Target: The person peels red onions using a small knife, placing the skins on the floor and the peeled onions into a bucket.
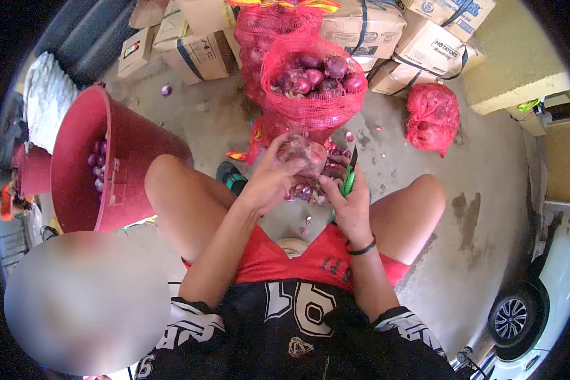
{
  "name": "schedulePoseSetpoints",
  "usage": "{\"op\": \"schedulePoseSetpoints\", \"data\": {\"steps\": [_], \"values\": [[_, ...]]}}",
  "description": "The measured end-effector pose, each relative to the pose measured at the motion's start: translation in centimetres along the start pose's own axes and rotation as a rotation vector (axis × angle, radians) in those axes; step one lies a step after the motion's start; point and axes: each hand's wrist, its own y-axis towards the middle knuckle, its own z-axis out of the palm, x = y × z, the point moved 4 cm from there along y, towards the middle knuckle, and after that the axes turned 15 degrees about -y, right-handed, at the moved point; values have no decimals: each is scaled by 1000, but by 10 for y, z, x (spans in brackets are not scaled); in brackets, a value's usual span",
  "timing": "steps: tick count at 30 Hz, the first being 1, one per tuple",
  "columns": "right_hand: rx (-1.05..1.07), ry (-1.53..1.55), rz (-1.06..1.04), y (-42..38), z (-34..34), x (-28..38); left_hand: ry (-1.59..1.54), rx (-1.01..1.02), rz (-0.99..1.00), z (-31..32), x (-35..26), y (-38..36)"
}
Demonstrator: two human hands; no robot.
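In my left hand is a red onion with loose papery skin, its outline smeared by motion. My right hand grips a small knife by its green handle, the dark blade pointing up and away from me. The right thumb is close against the near side of the onion. Beyond my hands stands an open red mesh sack full of red onions. Below the hands, onion skins and scraps lie in a pile on the floor between my legs.
A big red tub on the left holds several onions. Another full mesh sack and stacked cardboard boxes line the back. A red net bundle rests at right; a parked car is lower right. One onion lies loose.
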Motion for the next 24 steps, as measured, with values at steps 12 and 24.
{"op": "schedulePoseSetpoints", "data": {"steps": [12,24], "values": [[-5,-236,-6,6,-10,4,-23,15,6,-3,18,6],[-214,-559,-23,-3,-3,13,256,-61,279,-1,7,2]]}}
